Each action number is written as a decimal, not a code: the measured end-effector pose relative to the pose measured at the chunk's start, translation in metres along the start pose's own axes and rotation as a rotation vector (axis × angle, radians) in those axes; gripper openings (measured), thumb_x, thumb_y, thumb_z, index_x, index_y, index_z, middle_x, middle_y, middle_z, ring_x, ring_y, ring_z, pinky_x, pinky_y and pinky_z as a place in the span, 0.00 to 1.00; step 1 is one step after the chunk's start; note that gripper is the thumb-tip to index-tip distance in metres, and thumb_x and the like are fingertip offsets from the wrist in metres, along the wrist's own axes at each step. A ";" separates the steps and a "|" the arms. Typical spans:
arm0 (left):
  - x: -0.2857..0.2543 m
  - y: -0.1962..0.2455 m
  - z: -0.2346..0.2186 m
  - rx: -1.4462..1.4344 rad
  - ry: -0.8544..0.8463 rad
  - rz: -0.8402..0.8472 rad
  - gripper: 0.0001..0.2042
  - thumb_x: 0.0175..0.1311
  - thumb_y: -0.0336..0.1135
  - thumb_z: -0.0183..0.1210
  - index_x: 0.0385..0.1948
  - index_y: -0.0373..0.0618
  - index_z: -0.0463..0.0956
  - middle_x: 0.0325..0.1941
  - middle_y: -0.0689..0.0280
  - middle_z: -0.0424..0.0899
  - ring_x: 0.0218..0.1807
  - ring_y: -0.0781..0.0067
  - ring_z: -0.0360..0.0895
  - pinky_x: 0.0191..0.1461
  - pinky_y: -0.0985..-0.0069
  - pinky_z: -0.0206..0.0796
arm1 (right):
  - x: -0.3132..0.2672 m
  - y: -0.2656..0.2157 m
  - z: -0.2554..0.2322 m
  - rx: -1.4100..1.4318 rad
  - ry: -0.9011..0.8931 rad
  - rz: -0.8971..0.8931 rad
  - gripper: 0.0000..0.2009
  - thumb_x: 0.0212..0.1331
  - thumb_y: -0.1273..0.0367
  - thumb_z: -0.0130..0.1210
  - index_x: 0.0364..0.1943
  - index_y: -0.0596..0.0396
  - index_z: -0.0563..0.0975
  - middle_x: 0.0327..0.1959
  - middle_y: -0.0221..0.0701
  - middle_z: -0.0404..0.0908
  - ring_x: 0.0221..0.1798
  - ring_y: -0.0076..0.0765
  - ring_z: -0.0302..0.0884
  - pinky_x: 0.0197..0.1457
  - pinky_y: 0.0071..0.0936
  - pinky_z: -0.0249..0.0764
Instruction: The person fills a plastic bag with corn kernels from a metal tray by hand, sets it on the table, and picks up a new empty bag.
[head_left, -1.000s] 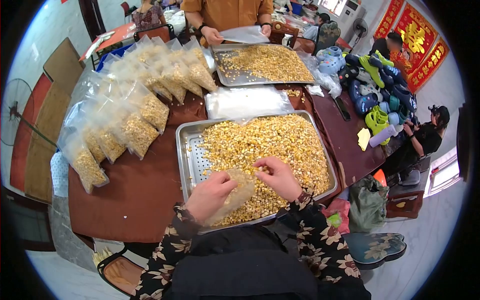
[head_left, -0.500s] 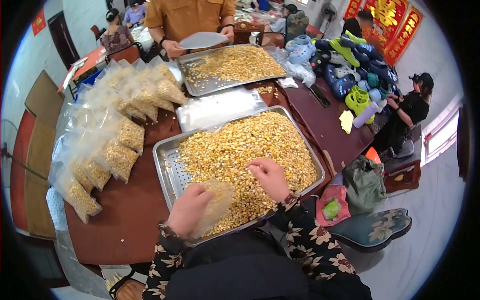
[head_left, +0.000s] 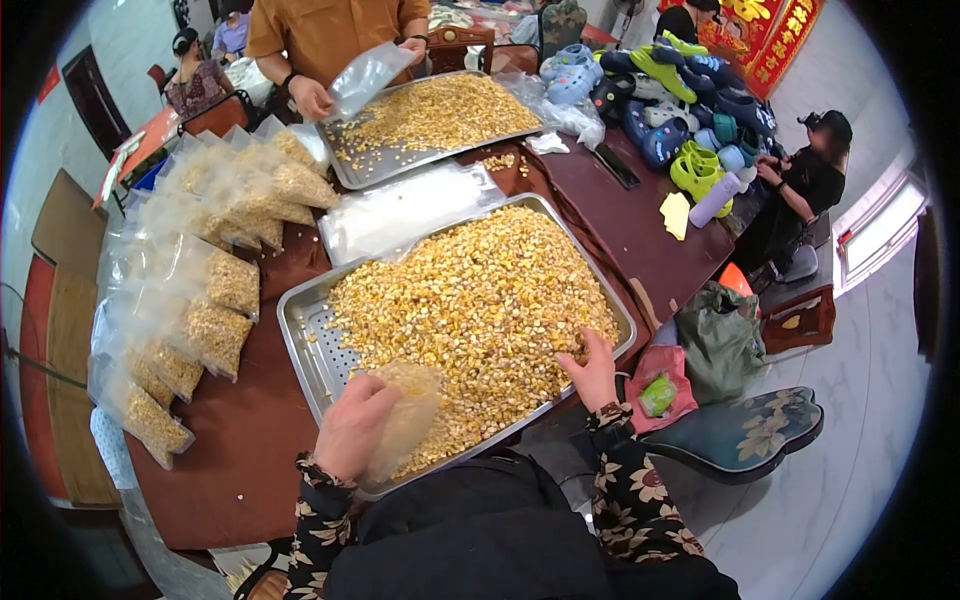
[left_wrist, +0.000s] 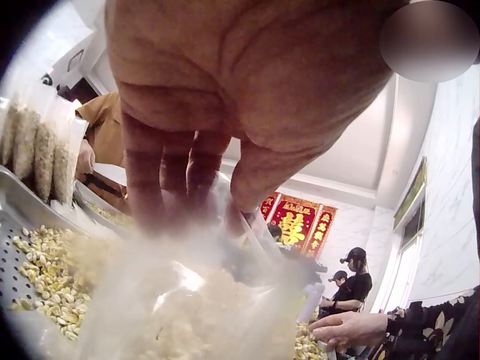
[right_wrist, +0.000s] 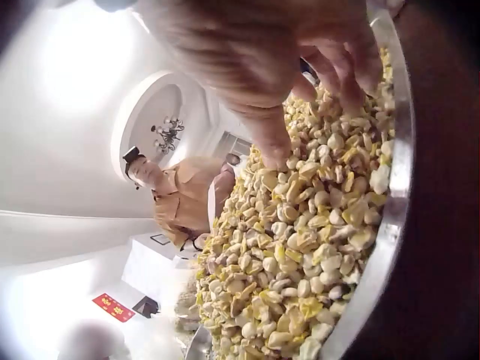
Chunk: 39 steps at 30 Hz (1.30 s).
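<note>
My left hand (head_left: 352, 428) pinches the edge of a clear plastic bag (head_left: 408, 408) over the front left of a metal tray (head_left: 322, 355). The left wrist view shows the bag (left_wrist: 187, 315) hanging below the thumb and fingers, pale kernels behind or inside its cloudy film. Yellow corn kernels (head_left: 470, 300) are heaped in the tray. My right hand (head_left: 592, 372) is at the tray's right side, fingers spread and loosely bent. In the right wrist view its fingertips (right_wrist: 276, 156) are down at the surface of the heap, beside the rim.
Behind the tray lies a stack of flat empty bags (head_left: 405, 210). Filled bags (head_left: 215, 335) stand in rows on the left. Across the table a person in an orange shirt (head_left: 325, 40) holds a bag over a second tray (head_left: 385, 178). Clogs (head_left: 660, 140) are piled at the right.
My right hand has moved right, from near the bag to the heap's right side, and its fingers have spread. The left hand keeps the bag. The head view has swung.
</note>
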<state>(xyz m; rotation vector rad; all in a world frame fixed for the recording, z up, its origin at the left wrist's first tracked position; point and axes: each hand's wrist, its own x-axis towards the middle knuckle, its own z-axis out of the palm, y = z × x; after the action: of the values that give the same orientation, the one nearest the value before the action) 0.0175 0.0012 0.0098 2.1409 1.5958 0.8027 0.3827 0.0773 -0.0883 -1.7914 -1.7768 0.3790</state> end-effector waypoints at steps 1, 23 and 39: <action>0.000 0.000 0.000 0.002 0.006 -0.004 0.10 0.54 0.25 0.52 0.38 0.46 0.77 0.36 0.62 0.74 0.40 0.59 0.75 0.40 0.68 0.69 | 0.002 -0.005 0.003 0.074 -0.011 0.040 0.32 0.49 0.62 0.66 0.57 0.62 0.68 0.50 0.47 0.69 0.54 0.49 0.68 0.56 0.37 0.67; -0.007 -0.002 0.000 0.031 0.014 0.002 0.07 0.56 0.27 0.53 0.36 0.47 0.74 0.37 0.64 0.73 0.43 0.61 0.74 0.39 0.68 0.69 | 0.044 -0.177 0.010 0.568 -0.640 -0.221 0.11 0.57 0.67 0.60 0.41 0.55 0.78 0.26 0.24 0.74 0.27 0.18 0.70 0.29 0.19 0.66; -0.004 -0.002 0.001 0.037 0.038 0.009 0.06 0.56 0.27 0.53 0.34 0.47 0.73 0.34 0.66 0.72 0.41 0.63 0.74 0.37 0.69 0.69 | 0.051 -0.143 0.034 0.246 -0.326 -0.422 0.13 0.55 0.64 0.59 0.44 0.51 0.80 0.45 0.36 0.78 0.48 0.43 0.73 0.52 0.37 0.68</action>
<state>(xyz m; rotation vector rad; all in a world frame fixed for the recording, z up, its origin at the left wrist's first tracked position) 0.0157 -0.0024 0.0074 2.1728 1.6333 0.8278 0.2505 0.1255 -0.0223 -1.1955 -2.1612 0.7082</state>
